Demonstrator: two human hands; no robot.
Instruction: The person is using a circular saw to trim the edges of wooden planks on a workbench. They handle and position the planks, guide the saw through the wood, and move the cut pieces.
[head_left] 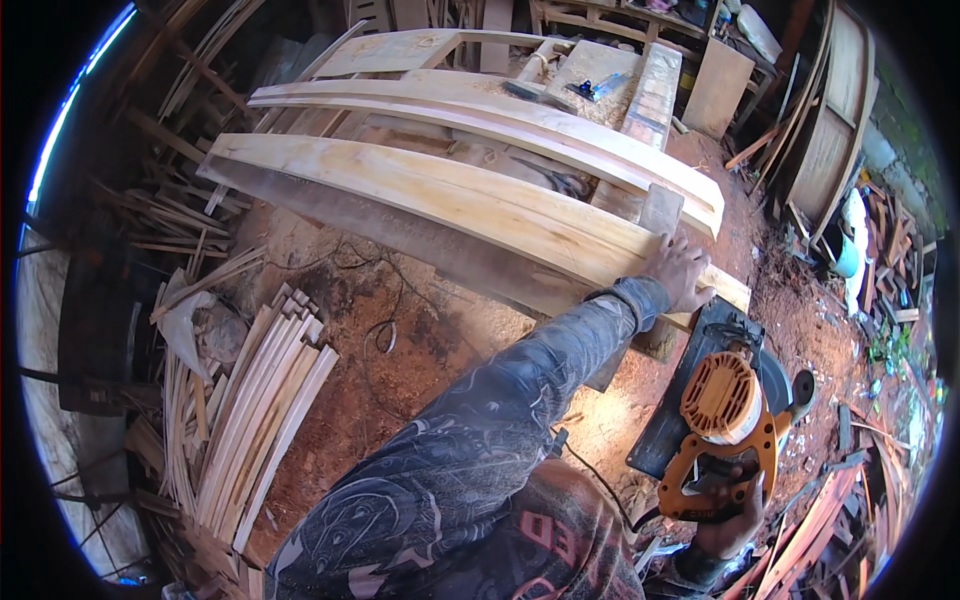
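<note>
My left hand [680, 273] is closed over the right end of a long pale wooden board [430, 195], its fingers on the top. The board lies across the work supports. My right hand [735, 520] grips the rear handle of an orange and black circular saw [718, 400], its blade hidden from this view. The saw's dark base plate [655, 430] reaches up close to the board's end, just right of my left hand. A small grey block [660, 212] sits by the board's far edge, close to my left fingers.
More long boards [520, 125] lie beyond, with a blue-handled tool [598, 90] among sawdust. A stack of wood strips [270, 410] stands at lower left. A black cord [600, 475] runs beside the saw. Scrap wood [820, 520] lies at lower right, on reddish ground.
</note>
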